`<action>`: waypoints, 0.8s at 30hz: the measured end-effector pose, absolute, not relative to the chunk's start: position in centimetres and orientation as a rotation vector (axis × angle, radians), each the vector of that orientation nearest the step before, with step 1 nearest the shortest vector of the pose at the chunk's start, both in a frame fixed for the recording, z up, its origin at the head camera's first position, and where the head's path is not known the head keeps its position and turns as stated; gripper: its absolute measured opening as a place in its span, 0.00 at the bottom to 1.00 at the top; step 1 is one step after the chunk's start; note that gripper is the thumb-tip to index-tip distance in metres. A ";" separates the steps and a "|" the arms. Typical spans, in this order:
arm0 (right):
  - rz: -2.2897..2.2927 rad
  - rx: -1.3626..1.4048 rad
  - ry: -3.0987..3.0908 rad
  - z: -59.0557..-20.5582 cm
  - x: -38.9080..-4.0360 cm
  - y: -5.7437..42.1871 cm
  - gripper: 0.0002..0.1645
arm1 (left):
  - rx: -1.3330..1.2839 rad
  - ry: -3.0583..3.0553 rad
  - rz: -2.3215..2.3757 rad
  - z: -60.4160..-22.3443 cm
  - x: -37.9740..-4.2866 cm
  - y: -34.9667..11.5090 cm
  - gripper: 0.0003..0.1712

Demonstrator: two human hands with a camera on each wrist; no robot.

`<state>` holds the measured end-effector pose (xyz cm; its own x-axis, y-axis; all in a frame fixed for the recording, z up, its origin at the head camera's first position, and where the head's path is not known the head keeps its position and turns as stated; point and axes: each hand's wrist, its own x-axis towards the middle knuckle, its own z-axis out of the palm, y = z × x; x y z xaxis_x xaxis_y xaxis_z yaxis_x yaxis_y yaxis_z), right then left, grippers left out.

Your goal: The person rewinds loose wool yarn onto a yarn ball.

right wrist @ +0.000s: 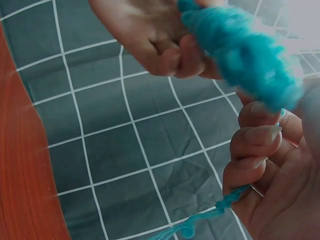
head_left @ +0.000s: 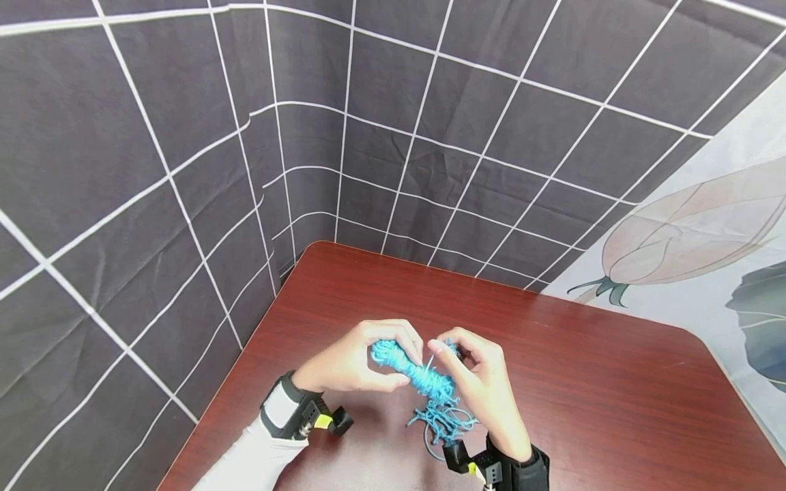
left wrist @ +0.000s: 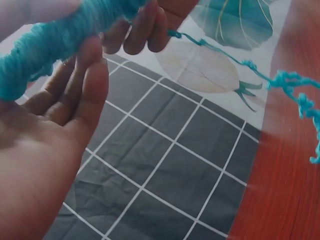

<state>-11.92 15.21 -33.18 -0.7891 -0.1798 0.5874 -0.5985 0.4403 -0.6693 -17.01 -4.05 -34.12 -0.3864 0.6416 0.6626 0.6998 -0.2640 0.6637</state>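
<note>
A bundle of bright blue yarn is held above the table, tilted in the head view. My left hand grips one end, its thumb and fingers on opposite sides of the windings. At the other end, the curled fingers of my right hand hold a strand of the yarn. In the right wrist view, a twisted strand leaves the bottom of that hand. Loose, tangled yarn hangs below the bundle and shows again as a knotted trail in the left wrist view.
Beneath the hands is a reddish-brown wooden table with rounded corners. A dark grey cloth with white grid lines stands behind and to the left. On the right hangs a pale cloth with a printed flower bud. Each wrist wears a strapped camera.
</note>
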 end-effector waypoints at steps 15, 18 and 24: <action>1.311 0.764 -2.368 -36.2 -13.3 15.5 0.13 | -1.555 -1.607 -2.014 -34.0 -16.9 -4.0 0.15; 1.322 0.794 -2.365 -36.3 -13.3 15.2 0.14 | -1.427 -1.637 -1.999 -34.1 -16.9 -4.0 0.16; 1.353 0.787 -2.400 -36.2 -13.0 14.7 0.11 | -1.162 -1.759 -1.844 -34.4 -16.9 -3.7 0.17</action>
<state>-12.97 14.74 -36.16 -0.8142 -0.3226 0.4827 -0.5800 0.4147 -0.7012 -16.93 -3.67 -34.45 -0.6083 0.2860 0.7404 0.7261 -0.1764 0.6646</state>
